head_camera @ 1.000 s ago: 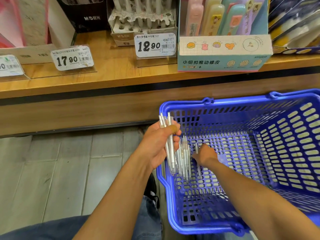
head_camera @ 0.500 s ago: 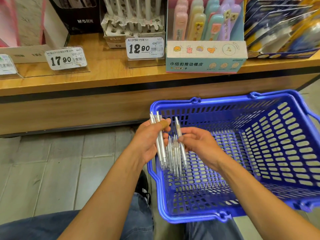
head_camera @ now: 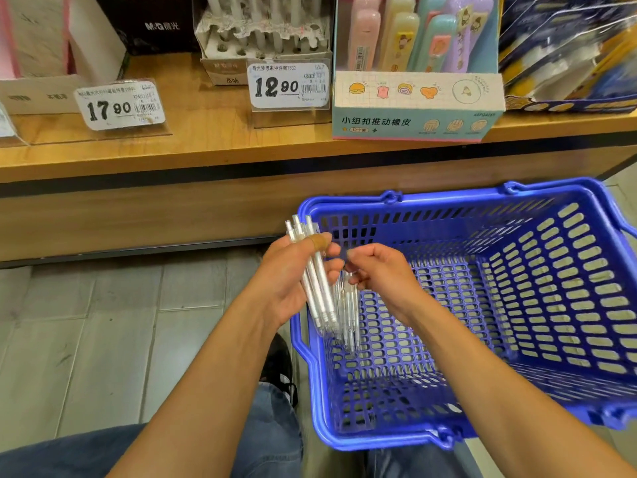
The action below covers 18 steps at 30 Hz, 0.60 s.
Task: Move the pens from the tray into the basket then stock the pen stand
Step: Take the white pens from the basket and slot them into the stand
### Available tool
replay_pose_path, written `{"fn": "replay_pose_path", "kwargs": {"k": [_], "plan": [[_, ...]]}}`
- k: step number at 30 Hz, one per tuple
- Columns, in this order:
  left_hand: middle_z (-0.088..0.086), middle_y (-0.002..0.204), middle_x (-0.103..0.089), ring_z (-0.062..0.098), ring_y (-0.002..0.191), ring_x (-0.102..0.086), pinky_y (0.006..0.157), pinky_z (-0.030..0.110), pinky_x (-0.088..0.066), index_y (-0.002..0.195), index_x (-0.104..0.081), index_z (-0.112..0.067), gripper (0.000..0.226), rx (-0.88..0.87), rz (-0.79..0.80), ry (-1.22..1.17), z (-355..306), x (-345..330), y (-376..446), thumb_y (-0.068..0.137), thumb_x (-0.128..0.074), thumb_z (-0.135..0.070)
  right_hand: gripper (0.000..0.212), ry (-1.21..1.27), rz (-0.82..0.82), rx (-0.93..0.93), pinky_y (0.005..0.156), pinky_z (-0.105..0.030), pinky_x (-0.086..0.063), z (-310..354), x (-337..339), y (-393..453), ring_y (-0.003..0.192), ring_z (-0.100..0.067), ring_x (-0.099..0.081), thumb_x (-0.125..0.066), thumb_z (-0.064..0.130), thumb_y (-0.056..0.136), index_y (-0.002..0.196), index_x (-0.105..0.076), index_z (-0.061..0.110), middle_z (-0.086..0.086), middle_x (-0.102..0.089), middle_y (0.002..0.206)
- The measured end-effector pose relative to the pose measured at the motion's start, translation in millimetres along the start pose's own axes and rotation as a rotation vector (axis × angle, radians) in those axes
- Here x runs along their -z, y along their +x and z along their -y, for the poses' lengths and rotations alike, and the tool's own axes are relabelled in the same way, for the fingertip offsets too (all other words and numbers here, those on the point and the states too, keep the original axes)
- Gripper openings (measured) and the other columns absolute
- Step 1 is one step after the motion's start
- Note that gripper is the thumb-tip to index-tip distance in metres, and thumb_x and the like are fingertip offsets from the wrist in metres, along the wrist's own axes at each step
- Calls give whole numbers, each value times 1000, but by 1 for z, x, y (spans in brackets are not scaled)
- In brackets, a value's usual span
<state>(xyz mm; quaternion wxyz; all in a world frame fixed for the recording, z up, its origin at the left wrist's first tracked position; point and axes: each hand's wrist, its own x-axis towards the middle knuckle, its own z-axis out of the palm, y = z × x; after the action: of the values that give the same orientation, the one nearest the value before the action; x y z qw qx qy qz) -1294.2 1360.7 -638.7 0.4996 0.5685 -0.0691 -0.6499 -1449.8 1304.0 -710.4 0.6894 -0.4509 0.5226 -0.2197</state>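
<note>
A wooden shop shelf (head_camera: 213, 157) runs across the back, with the pen stand (head_camera: 262, 36) behind a price tag (head_camera: 289, 85). Below it, a blue basket (head_camera: 517, 198) sits on the floor. The left hand (head_camera: 293, 277) grips a bundle of white pens (head_camera: 319, 281) at the basket's near-left corner. The right hand (head_camera: 379, 270), fingers curled, appears to pinch pens beside the bundle, though how many is unclear. Best to align the tips, square the bundle, then lift it to the stand's holes.

Price tags (head_camera: 122, 105) 17.90, (head_camera: 289, 86) 12.90; black box (head_camera: 157, 24) M&G
</note>
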Motion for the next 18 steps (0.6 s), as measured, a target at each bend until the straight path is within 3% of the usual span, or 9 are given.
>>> {"fn": "replay_pose_path", "kwargs": {"k": [2,5,10,13,18], "plan": [[6,75,-75,17,63,-73,54,27,-58,95,-64,-7,3,-9,-10,-3,-1,3,1,94,-61,-7,7,-158,-103,-86,59,-29,-54,-30,5,21,59,-13,-62,-63,14,93,86,-63,12,-7,-69,80],[4,67,-73,13,54,-68,52,25,-57,91,-64,-9,8,-11,1,-9,-1,3,2,95,-58,-5,10,-404,-147,-190,71,-40,-55,-71,7,44,70,-24,-64,-62,14,93,85,-58,10,-13,-67,88],[3,63,-65,11,47,-54,46,24,-48,96,-63,-9,10,-27,-1,-28,1,5,4,95,-56,-3,22,-1041,-41,-219,65,-27,-43,-105,-1,58,92,-32,-64,-56,16,95,110,-60,0,-17,-67,104],[3,63,-65,11,46,-52,45,24,-46,97,-63,-8,12,-49,-7,-30,4,4,6,94,-55,-1,35,-1170,-47,-227,67,-29,-44,-111,-9,60,102,-33,-64,-54,19,97,126,-50,-1,-18,-65,114],[4,63,-64,11,46,-52,46,25,-46,93,-63,-9,10,-60,-8,-38,4,4,6,94,-56,-2,31,-1290,-79,-266,67,-33,-49,-111,-20,64,100,-33,-64,-53,19,98,122,-52,-1,-18,-64,114]]}}
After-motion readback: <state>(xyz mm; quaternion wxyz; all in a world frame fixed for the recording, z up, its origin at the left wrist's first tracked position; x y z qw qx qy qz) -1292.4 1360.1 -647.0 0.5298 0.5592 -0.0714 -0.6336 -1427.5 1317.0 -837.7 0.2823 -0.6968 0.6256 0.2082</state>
